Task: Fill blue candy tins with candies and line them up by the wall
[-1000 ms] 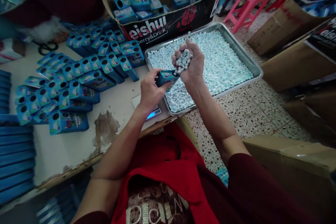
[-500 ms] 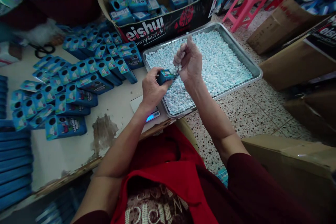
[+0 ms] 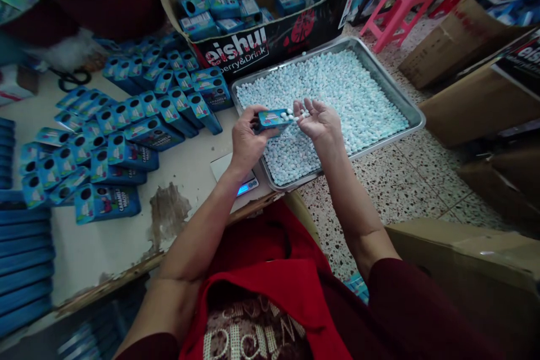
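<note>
My left hand (image 3: 248, 138) grips a small blue candy box (image 3: 274, 118), lying almost level above the near left part of a metal tray (image 3: 415, 121). At the box's right end, several white candies (image 3: 287, 115) spill at its mouth. Facing it is my right hand (image 3: 318, 118), palm up with fingers apart and loosely curled; a few white candies touch its fingertips. Small pale blue and white candies (image 3: 358, 95) cover the tray's bottom. Just below my left hand, a small digital scale (image 3: 248, 185) with a lit blue display rests on the table, partly covered by my wrist.
Many blue boxes with round holes (image 3: 122, 115) stand on the worn white table (image 3: 101, 253) at left. Behind the tray is a large carton (image 3: 282, 31) holding more boxes. Black scissors (image 3: 73, 80) lie at back left. A pink stool (image 3: 400, 8) and cartons (image 3: 468, 101) stand at right.
My right hand has turned palm up and opened from a curled grip around candies, moving lower and right. The box has tilted level, with candies now showing at its mouth.
</note>
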Action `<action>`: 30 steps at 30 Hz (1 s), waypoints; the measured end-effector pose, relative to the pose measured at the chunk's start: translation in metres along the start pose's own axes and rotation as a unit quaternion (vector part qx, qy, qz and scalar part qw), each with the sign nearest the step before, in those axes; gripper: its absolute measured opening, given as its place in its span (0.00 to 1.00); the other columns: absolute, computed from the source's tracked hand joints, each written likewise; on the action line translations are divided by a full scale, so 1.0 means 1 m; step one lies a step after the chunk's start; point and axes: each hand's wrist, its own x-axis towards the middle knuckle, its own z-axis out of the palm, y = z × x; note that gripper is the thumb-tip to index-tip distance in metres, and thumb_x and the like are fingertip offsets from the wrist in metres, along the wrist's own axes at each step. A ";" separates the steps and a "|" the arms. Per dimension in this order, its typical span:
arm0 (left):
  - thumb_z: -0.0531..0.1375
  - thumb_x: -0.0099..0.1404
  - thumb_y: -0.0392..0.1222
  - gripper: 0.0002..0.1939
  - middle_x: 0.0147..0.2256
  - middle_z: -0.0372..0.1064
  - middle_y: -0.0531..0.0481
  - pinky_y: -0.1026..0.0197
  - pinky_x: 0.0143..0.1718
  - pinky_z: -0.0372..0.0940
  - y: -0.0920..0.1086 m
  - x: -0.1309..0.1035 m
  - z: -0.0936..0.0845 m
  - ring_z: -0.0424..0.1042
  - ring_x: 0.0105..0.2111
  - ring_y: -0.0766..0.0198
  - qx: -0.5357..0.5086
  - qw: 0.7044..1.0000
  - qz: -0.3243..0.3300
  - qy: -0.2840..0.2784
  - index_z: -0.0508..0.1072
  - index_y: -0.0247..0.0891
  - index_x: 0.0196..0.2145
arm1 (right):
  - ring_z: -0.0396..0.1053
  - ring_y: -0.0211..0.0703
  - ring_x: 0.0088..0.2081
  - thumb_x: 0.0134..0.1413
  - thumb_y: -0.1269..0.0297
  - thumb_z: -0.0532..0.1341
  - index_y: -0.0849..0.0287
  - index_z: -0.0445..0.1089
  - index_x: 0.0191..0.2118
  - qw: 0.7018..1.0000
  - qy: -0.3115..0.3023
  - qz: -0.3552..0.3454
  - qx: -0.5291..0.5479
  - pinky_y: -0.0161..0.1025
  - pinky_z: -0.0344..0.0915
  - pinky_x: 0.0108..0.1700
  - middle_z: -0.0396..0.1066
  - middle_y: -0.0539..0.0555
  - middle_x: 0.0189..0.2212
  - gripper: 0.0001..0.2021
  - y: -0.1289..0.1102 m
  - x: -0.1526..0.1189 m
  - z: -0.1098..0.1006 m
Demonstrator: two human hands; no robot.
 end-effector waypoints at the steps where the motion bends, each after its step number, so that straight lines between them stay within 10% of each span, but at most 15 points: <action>1: 0.81 0.58 0.30 0.26 0.46 0.84 0.55 0.59 0.52 0.78 -0.001 0.001 -0.002 0.85 0.45 0.59 -0.003 1.000 0.000 0.007 0.81 0.45 0.51 | 0.82 0.41 0.42 0.77 0.69 0.66 0.53 0.73 0.43 1.000 0.017 0.021 0.011 0.34 0.84 0.41 0.78 0.54 0.41 0.06 -0.001 -0.005 0.001; 6: 0.82 0.55 0.34 0.29 0.45 0.82 0.56 0.61 0.49 0.79 -0.013 0.002 0.001 0.83 0.44 0.59 -0.115 0.992 -0.054 0.006 0.79 0.46 0.51 | 0.70 0.34 0.31 0.77 0.70 0.65 0.54 0.77 0.44 0.996 0.065 0.055 0.026 0.29 0.69 0.32 0.76 0.49 0.35 0.05 -0.004 -0.028 0.018; 14: 0.86 0.56 0.42 0.31 0.45 0.79 0.56 0.61 0.49 0.79 -0.022 -0.007 0.026 0.81 0.45 0.61 -0.245 0.968 -0.059 0.021 0.76 0.48 0.51 | 0.63 0.32 0.30 0.63 0.71 0.79 0.54 0.83 0.45 0.990 -0.059 -0.090 -0.096 0.27 0.64 0.31 0.71 0.46 0.34 0.09 -0.006 -0.056 0.020; 22: 0.87 0.56 0.43 0.32 0.48 0.79 0.56 0.63 0.49 0.80 0.017 -0.045 -0.066 0.82 0.45 0.62 -0.120 0.988 -0.039 0.088 0.77 0.48 0.52 | 0.71 0.28 0.30 0.62 0.85 0.61 0.58 0.74 0.43 0.996 0.044 0.079 -0.022 0.19 0.70 0.31 0.77 0.51 0.36 0.14 -0.023 -0.059 0.011; 30: 0.88 0.50 0.49 0.35 0.42 0.79 0.56 0.63 0.46 0.79 0.002 -0.108 -0.105 0.82 0.42 0.62 -0.103 0.973 -0.129 0.161 0.76 0.46 0.48 | 0.68 0.29 0.24 0.79 0.72 0.73 0.64 0.84 0.42 0.953 -0.113 0.109 -0.260 0.20 0.66 0.23 0.84 0.57 0.32 0.07 -0.013 -0.070 0.026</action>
